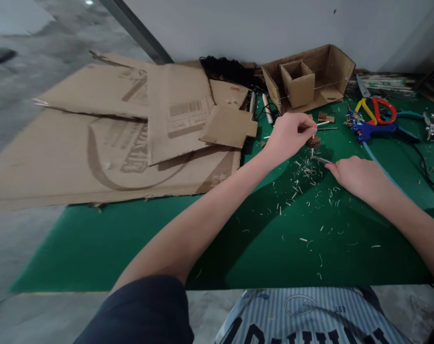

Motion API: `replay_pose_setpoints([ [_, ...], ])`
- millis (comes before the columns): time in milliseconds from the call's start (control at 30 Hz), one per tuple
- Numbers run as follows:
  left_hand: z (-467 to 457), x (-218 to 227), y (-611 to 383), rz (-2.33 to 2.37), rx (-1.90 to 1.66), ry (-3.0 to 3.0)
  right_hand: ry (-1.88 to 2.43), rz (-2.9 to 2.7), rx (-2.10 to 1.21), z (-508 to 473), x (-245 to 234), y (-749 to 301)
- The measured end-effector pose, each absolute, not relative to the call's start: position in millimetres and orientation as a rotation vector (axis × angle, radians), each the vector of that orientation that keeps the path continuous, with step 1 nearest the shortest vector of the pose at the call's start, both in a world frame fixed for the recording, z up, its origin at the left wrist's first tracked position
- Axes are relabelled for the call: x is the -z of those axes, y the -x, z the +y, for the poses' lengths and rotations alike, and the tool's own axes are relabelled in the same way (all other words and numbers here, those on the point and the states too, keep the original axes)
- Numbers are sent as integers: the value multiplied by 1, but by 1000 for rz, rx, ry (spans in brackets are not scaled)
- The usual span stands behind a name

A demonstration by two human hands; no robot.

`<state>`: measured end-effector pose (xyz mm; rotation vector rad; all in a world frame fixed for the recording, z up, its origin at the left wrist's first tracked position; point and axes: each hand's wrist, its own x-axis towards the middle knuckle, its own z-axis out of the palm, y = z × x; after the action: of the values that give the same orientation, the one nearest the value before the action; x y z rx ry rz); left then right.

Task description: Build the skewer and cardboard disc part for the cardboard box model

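Note:
My left hand (291, 133) pinches a thin pale stick (312, 151) above the table. A small brown round piece (313, 142), which looks like stacked cardboard discs, sits on the stick just under the fingertips. In my right hand (358, 177) is a knife (321, 159), gripped with its narrow grey blade pointing left, close to the stick's lower end. Whether blade and stick touch, I cannot tell. Curly pale shavings (304, 173) lie scattered beneath both hands. The knife's handle is mostly hidden in my fist.
Large flattened cardboard sheets (181, 114) cover the left of the green table (138, 243). An open cardboard box (331, 67) stands against the wall. Red-and-yellow scissors (383, 111), a blue glue gun (374, 130) with its cord, and pliers (430, 126) lie at right.

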<state>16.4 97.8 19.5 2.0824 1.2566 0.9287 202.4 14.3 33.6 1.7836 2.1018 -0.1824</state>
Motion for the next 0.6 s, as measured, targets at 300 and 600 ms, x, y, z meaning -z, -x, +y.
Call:
replay_pose_setpoints([
  [300, 102, -16, -12, 1285, -938, -1980, -1826, 2264, -110, -2, -27, -210],
  [600, 119, -11, 14, 1521, -662, -2434, -1850, 2297, -137, 11, -27, -221],
])
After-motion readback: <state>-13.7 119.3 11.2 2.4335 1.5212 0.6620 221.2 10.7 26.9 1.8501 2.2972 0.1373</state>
